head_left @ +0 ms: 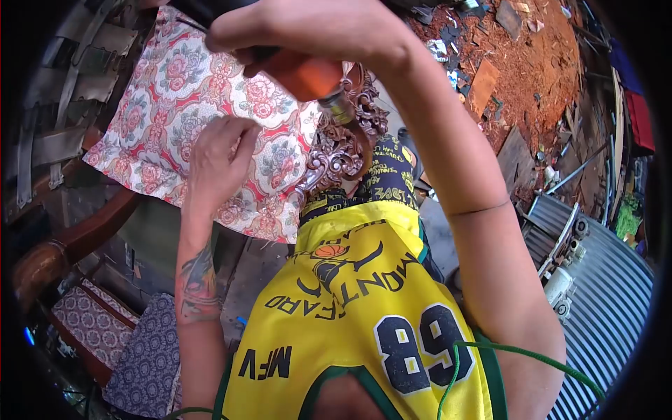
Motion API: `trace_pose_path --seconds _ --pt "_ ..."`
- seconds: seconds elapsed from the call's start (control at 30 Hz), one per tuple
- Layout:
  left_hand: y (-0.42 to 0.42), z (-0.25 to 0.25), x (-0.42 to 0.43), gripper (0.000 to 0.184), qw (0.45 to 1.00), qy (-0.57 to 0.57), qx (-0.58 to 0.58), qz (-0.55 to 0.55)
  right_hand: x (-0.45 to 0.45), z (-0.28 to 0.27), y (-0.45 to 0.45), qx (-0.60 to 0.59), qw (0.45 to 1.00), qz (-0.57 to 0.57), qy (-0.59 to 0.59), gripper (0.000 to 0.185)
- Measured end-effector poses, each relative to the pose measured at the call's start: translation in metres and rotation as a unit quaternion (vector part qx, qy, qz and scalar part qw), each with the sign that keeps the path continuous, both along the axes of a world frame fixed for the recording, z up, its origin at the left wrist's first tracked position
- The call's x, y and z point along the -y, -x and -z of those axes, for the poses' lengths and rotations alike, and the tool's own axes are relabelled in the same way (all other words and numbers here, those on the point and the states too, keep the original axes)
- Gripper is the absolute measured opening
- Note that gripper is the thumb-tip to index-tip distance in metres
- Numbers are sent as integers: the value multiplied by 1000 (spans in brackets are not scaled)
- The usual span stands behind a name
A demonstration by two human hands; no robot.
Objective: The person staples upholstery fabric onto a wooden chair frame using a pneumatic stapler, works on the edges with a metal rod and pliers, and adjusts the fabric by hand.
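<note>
My right hand (280, 31) is wrapped round an orange and black tool (304, 73), which looks like a staple gun with a metal fitting at its near end. The tool is over the far part of a floral fabric (147, 133) patterned in red, white and grey. My left hand (220, 157) is over the middle of that fabric, its fingers curled together and the thumb alongside. Whatever is under those fingertips is hidden. Carved brown wood (336, 157) with scrolls runs along the fabric's right edge, close to my lap.
A curved wooden armrest (98, 227) is at the left, above patterned cushions (143, 357). Webbing straps (77, 87) hang at the upper left. On the right lie reddish sawdust (539, 63) with scraps and a corrugated metal sheet (602, 294). A green cord (532, 353) crosses my jersey.
</note>
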State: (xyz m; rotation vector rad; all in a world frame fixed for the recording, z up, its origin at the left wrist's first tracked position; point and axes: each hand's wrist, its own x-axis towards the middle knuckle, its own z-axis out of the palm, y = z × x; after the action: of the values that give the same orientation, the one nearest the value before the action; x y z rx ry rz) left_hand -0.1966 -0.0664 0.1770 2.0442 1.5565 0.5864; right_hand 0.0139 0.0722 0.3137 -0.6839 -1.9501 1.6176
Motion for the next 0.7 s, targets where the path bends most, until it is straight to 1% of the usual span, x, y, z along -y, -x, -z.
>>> trace_pose_path --seconds 0.03,0.07,0.1,0.13,0.17,0.2,0.27,0.3,0.33,0.37,0.4,0.43,0.47,0.5,0.53,0.57,0.6,0.67,0.7 --pt "-12 17 -17 16 993 -115 23 13 0 -2 -16 -26 999 30 32 31" --pt "-21 31 -34 29 985 -159 -27 58 -7 7 -30 -109 993 44 31 33" --pt "-34 46 -51 43 976 -202 -46 69 -5 4 -45 -91 989 112 11 34" --pt "-49 62 -66 51 975 -211 -46 55 -3 4 -59 -95 984 151 -3 29" --pt "-60 83 -87 57 971 -220 -52 75 -5 -9 -71 28 976 210 44 23" --pt "-71 99 -99 60 968 -220 -92 83 -7 3 -88 -26 976 211 41 22" --pt "-89 120 -121 63 951 -226 -185 105 -7 21 -108 11 957 290 21 27" --pt "-94 120 -129 63 939 -218 -237 120 -3 23 -116 19 948 317 12 29" --pt "-98 120 -131 63 939 -211 -239 128 8 23 -125 30 938 345 9 31" --pt "-102 120 -133 62 937 -218 -242 124 14 26 -135 43 920 390 8 29" --pt "-105 118 -135 61 935 -224 -246 120 19 31 -157 1 944 331 -11 29" --pt "-108 112 -132 64 928 -223 -273 124 22 40 -183 60 930 359 -54 33" --pt "-109 107 -130 64 927 -215 -279 127 27 57 -209 31 912 407 -45 18" --pt "-111 103 -131 67 939 -197 -249 132 36 54 -229 106 903 415 -28 18" --pt "-113 100 -134 71 949 -183 -219 135 50 54 -237 162 862 478 -51 18" --pt "-115 98 -134 59 949 -189 -219 128 61 57 -252 208 846 489 -49 19" --pt "-116 98 -133 59 947 -185 -228 129 72 63 -268 253 829 497 -46 30" --pt "-119 97 -133 63 946 -172 -244 128 96 90 -292 236 848 460 -114 29" --pt "-121 98 -134 63 945 -172 -250 125 109 94 -292 268 843 424 -194 30"
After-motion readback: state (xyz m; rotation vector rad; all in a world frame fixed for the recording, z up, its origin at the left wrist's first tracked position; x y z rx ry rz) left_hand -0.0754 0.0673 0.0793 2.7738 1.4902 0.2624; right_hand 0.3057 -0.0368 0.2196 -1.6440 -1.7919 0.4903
